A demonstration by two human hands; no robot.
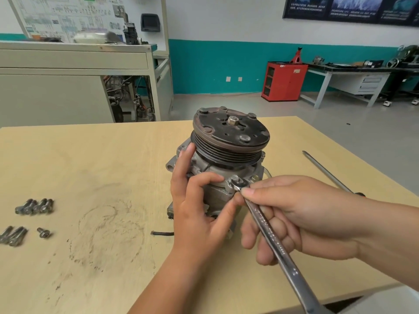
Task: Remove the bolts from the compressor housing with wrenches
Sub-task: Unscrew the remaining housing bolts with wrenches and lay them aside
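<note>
Judging by the table (90,166), roughly midway: loose bolts (34,206) lying in small clusters at its left, well apart from the compressor housing (217,168) standing mid-table, pulley up. Seated bolt (235,177) on the near flange, wrench (272,236) head fitted on it; second bolt (255,177) beside it apparently also in place. Right hand (301,214) wrapping the wrench shank, fingers curled firmly. Left hand (197,205) cupping the housing, fingers bent loosely round it.

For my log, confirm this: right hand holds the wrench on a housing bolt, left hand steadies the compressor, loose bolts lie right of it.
Wrong side: the head view shows the loose bolts left of the compressor. The right hand does hold the wrench on a housing bolt, and the left hand steadies the compressor.
</note>
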